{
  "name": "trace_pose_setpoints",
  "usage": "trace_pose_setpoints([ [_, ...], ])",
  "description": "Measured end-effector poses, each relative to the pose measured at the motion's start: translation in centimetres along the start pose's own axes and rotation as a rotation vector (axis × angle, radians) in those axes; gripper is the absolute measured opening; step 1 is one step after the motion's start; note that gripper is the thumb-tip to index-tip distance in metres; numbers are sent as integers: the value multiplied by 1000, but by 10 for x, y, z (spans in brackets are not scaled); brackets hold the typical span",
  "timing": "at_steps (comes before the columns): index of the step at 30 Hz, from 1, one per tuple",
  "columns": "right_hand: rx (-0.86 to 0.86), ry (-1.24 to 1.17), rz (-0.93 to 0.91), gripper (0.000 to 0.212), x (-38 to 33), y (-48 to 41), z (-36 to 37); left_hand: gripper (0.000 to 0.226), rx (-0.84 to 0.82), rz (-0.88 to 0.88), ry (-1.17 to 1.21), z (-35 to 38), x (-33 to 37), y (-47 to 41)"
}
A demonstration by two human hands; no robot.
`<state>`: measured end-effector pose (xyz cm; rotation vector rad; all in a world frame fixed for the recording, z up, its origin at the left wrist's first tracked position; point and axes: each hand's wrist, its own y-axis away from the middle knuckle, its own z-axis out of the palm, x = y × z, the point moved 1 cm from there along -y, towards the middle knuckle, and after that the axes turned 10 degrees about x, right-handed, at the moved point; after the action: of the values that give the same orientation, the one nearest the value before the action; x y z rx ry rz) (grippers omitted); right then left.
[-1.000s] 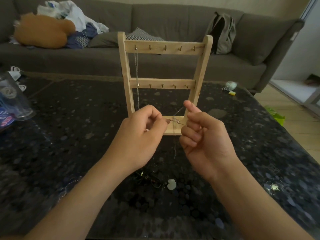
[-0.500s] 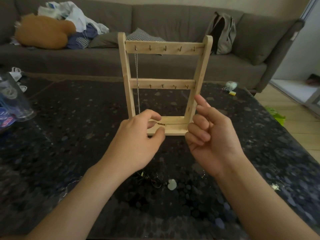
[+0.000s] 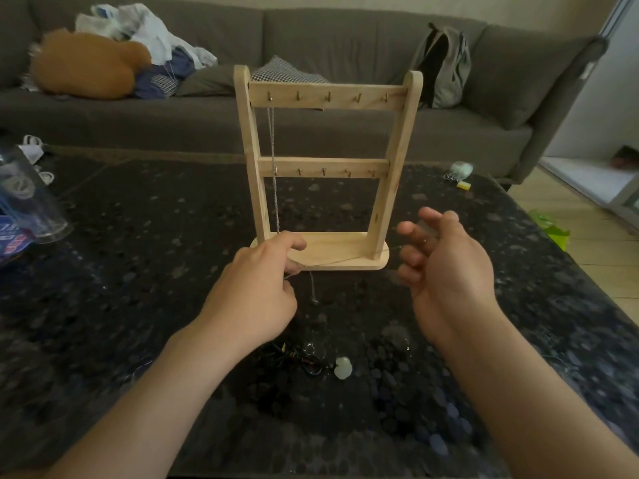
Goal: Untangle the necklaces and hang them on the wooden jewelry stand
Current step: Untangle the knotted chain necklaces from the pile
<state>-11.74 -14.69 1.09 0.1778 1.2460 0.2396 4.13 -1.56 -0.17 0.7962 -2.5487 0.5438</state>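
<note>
Both hands have drawn apart, stretching the thin chain taut between them, across the wooden jewelry stand base. Left hand pinches one end; right hand appears to pinch the other, though blur obscures contact. Chain is light, limp, snag-prone: hold near its ends.

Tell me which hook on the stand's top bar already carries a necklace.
The leftmost hook: a silver chain hangs from it, while the other four top hooks are bare.
</note>
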Motion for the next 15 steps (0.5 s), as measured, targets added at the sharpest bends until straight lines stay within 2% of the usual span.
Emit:
trace_pose_setpoints([
  [2, 67, 37, -5, 35, 1, -1, -2, 56, 17, -18, -16, 1, -2, 0],
  [6, 126, 150, -42, 35, 3, -2, -2, 18, 17, -67, 32, 5, -5, -3],
  [9, 65, 245, -49, 29, 4, 0, -1, 28, 20, -92, 84, 9, -4, -4],
  [12, 5, 243, 7, 23, 7, 0, 1, 33, 21, -141, 147, 8, -1, -4],
  [15, -25, 167, 54, 27, 11, -2, 3, 34, 17, -238, 371, 8, -3, -6],
])
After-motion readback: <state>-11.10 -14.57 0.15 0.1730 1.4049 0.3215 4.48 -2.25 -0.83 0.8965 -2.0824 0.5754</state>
